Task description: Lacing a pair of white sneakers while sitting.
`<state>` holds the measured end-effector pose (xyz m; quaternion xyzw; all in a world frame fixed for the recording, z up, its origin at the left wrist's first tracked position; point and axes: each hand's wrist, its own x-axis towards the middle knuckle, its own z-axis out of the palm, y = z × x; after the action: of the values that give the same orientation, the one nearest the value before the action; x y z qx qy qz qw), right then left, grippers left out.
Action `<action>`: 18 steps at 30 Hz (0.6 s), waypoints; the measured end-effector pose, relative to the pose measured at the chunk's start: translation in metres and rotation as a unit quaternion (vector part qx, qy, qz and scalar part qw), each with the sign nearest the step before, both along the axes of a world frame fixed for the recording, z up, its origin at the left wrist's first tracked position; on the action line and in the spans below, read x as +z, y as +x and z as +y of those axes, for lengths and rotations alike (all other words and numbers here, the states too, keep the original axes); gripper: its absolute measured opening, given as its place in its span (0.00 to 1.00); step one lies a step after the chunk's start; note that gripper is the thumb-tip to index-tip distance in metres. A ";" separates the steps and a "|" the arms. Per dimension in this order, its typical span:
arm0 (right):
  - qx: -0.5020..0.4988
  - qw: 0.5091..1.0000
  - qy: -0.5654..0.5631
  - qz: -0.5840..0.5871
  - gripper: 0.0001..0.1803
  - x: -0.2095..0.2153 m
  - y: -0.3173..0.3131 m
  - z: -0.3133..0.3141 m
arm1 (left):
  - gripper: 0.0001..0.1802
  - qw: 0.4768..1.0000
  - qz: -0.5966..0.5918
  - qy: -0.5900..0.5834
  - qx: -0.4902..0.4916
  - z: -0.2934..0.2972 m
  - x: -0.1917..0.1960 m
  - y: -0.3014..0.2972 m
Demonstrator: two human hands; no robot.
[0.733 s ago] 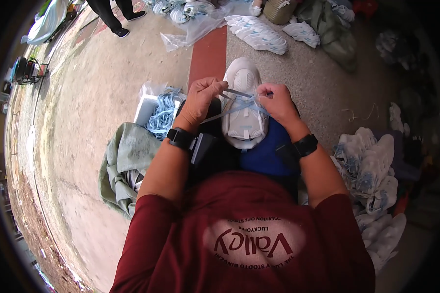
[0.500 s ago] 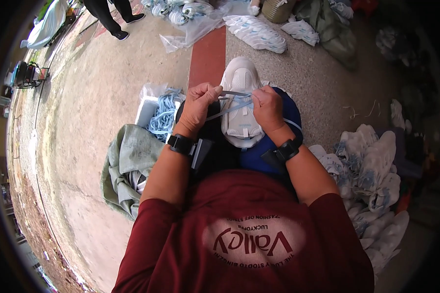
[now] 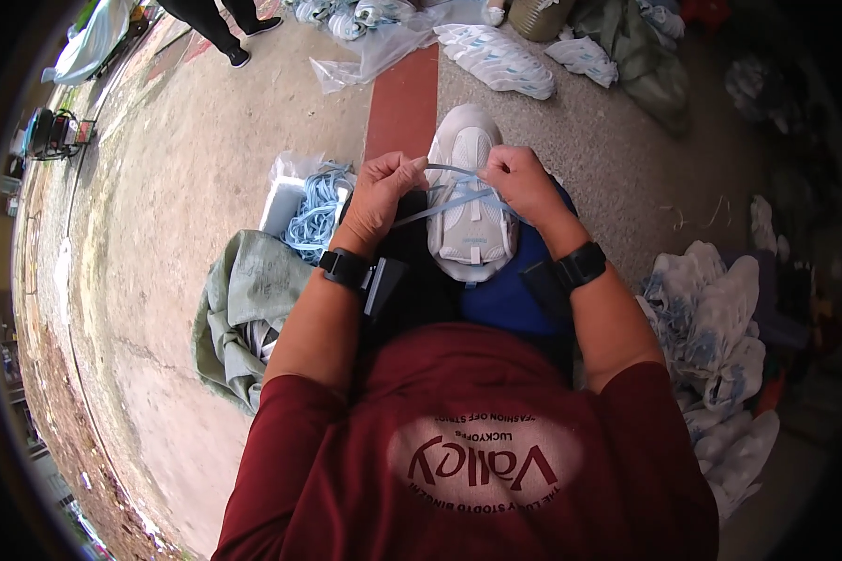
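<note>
A white shoe upper point(image 3: 472, 231) with a mesh front lies across my lap, its toe pointing away from me. A light blue shoelace point(image 3: 458, 202) crosses over it. Pinched in the fingertips of my left hand point(image 3: 381, 194), at the shoe's left side, is one stretch of the lace. My right hand point(image 3: 526, 184) is closed above the shoe's right side, gripping lace near the eyelets; its fingertips are partly hidden. Between the two hands a strand runs nearly taut. Black bands circle both wrists.
To the left stands a white box point(image 3: 282, 208) heaped with blue laces point(image 3: 320, 210), beside a grey-green cloth sack point(image 3: 253, 304). Piles of white shoe uppers point(image 3: 706, 309) lie at right, with more point(image 3: 496, 61) ahead near a metal tin point(image 3: 538, 17). Another person's legs point(image 3: 217, 26) show far left.
My right hand has turned over and shifted slightly up and right, its forearm swinging outward. My left hand stays nearly in place, still pinching the lace.
</note>
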<state>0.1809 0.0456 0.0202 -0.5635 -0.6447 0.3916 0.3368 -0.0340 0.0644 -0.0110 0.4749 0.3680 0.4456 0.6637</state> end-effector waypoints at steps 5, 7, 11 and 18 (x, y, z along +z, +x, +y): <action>0.061 0.940 0.131 -0.310 0.10 0.016 -0.015 0.014 | 0.13 0.999 0.047 0.010 -0.020 -0.001 0.006 -0.002; 0.009 0.999 0.009 -0.037 0.09 0.000 0.015 0.022 | 0.10 0.999 0.020 0.029 -0.028 -0.002 0.009 -0.003; -0.087 0.979 -0.091 0.158 0.05 -0.001 0.027 -0.007 | 0.07 0.997 -0.016 -0.011 -0.069 -0.013 0.009 -0.005; 0.010 0.962 -0.113 0.247 0.10 -0.011 0.021 -0.030 | 0.08 0.986 -0.125 -0.106 -0.036 -0.018 0.005 0.002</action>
<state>0.2022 0.0154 0.0087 -0.4766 -0.4989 0.5923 0.4161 -0.0317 0.0464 -0.0056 0.3557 0.3098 0.4360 0.7664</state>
